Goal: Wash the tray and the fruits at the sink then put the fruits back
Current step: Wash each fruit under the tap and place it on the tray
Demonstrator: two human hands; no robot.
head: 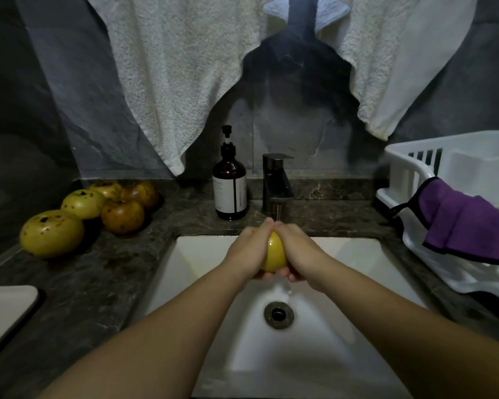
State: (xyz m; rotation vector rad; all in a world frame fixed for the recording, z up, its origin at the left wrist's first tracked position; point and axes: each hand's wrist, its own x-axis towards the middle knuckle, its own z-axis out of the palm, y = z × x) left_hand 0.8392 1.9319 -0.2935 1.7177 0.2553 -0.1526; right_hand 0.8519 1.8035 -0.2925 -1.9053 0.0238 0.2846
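A yellow fruit (276, 252) is held between both hands over the white sink (202, 254), right under the dark tap (276, 182). My left hand (249, 250) cups its left side and my right hand (298, 253) wraps its right side; the fingertips meet above it. Water runs off below the hands toward the drain (279, 314). Several spotted yellow and brown fruits (87, 214) lie in a cluster on the dark counter at the left. A pale tray corner (3, 309) shows at the far left edge.
A brown soap pump bottle (229, 185) stands left of the tap. A white dish rack (455, 174) with a purple cloth (467, 223) draped over its rim sits on the right. White towels (170, 76) hang over the back wall.
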